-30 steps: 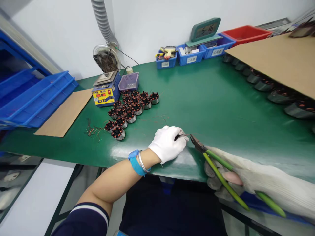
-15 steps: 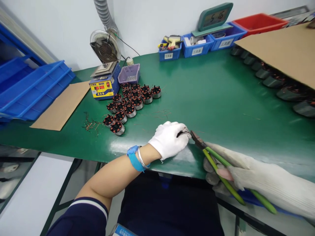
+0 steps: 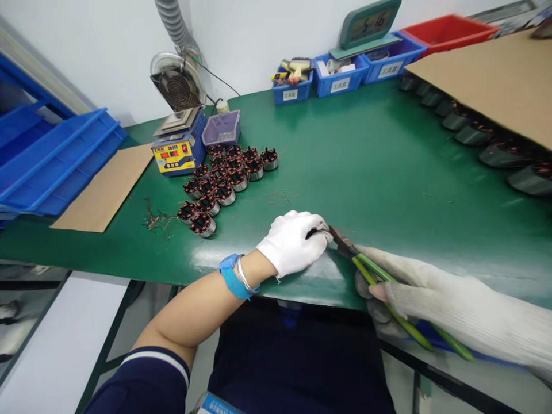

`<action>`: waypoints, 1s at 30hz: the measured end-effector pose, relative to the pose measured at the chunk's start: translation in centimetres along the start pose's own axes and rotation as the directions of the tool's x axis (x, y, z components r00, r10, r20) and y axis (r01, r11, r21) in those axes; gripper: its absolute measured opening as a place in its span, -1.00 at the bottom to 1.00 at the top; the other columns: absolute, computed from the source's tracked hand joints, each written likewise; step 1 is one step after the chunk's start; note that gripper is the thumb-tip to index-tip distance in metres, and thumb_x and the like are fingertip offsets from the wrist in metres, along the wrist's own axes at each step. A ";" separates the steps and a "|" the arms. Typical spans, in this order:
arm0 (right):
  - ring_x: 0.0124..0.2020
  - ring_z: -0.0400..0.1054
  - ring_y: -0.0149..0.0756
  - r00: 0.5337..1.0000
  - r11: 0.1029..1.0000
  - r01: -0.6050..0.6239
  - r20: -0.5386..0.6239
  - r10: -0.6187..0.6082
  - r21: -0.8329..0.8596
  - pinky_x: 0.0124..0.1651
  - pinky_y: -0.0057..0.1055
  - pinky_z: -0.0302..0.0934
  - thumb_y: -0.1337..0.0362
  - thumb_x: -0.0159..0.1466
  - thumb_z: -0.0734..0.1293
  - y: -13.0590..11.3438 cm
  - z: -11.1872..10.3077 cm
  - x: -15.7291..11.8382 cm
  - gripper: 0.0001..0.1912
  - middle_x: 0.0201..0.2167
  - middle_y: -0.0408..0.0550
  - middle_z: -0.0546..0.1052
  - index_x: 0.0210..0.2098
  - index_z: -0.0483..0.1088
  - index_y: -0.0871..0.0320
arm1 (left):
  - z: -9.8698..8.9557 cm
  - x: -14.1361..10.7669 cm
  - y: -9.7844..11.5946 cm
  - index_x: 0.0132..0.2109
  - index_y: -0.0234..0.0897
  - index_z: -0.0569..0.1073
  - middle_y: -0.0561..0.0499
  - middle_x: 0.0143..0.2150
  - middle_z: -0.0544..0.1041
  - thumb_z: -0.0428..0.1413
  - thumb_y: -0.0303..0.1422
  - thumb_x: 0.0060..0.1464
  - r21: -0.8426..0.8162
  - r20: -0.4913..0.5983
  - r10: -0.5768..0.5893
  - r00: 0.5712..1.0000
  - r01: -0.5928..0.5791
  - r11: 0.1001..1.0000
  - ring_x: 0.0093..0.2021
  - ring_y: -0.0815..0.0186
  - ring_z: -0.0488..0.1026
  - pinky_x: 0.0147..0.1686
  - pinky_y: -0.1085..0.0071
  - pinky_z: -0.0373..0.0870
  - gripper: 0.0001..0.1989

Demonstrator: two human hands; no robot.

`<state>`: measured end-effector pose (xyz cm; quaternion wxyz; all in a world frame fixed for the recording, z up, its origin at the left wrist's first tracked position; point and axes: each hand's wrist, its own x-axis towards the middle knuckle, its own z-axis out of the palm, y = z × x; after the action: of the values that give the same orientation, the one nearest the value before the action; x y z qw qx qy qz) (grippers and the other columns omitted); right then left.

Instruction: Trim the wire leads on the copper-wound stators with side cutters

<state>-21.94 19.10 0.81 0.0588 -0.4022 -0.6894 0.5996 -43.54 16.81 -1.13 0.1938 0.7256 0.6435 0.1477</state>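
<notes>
My left hand [image 3: 294,242], in a white glove, curls round a small dark and silvery piece, mostly hidden by the fingers, at the table's front edge. My right hand [image 3: 401,290], gloved too, is closed round the green handles of the pliers [image 3: 345,244]. The pliers' jaws touch or nearly touch the left fingertips. Several wound motor cores [image 3: 224,194] with copper wire stand in rows left of centre on the green table [image 3: 345,155]. Loose wire clippings [image 3: 158,220] lie to their left, and a few thin ones behind my left hand.
At the back left are a soldering station [image 3: 176,150] and a purple tray [image 3: 221,129]. Blue bins [image 3: 340,84], a clock [image 3: 370,24] and a red bin [image 3: 448,34] line the back. Cardboard [image 3: 491,80] covers more cores at the right. Blue crates [image 3: 60,161] lean at the left.
The whole view has shifted slightly. The pliers' handles look a little closer together in my right hand, and the jaws remain by my left fingertips.
</notes>
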 end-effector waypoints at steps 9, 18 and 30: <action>-0.34 0.53 0.05 0.935 0.707 0.044 -0.220 -0.278 -0.706 -0.37 -0.13 0.40 -0.01 0.28 0.17 2.9 -1.0 -0.1 -0.40 -0.13 0.08 0.64 0.24 0.42 -0.03 | -0.3 -0.4 0.3 -0.21 -0.19 0.49 -0.02 -0.17 0.62 0.26 -0.21 0.02 -0.382 -0.149 -0.178 0.973 0.110 0.918 -0.11 0.15 0.53 -0.03 0.24 0.48 -0.78; -0.13 0.46 0.09 0.763 0.174 -0.022 -0.129 -0.634 -0.984 -0.18 -0.13 0.36 0.08 0.33 0.21 2.3 -1.6 1.1 -0.46 -0.08 0.27 0.52 0.15 0.38 0.32 | -1.2 0.0 -1.2 -0.17 -0.25 0.44 -0.04 -0.25 0.59 0.05 -0.13 0.20 -0.644 -0.553 -0.301 0.777 -0.170 0.746 -0.18 0.25 0.54 -0.10 0.33 0.48 -0.72; -0.08 0.52 -0.03 0.863 0.396 0.153 -0.073 -0.499 -0.905 -0.09 -0.22 0.36 0.11 0.27 0.34 -2.6 2.6 7.9 -0.44 -0.04 0.05 0.60 0.24 0.38 0.05 | -0.8 1.2 -2.3 -0.32 -0.26 0.46 0.00 -0.37 0.54 0.15 -0.16 0.12 -0.730 -0.582 -0.411 0.701 -0.229 0.644 -0.30 0.27 0.47 -0.20 0.35 0.43 -0.76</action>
<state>-29.99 22.13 -0.77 0.0781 -0.3233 -0.9413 0.0577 -45.80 18.27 -1.61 0.2250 0.4234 0.5813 0.6574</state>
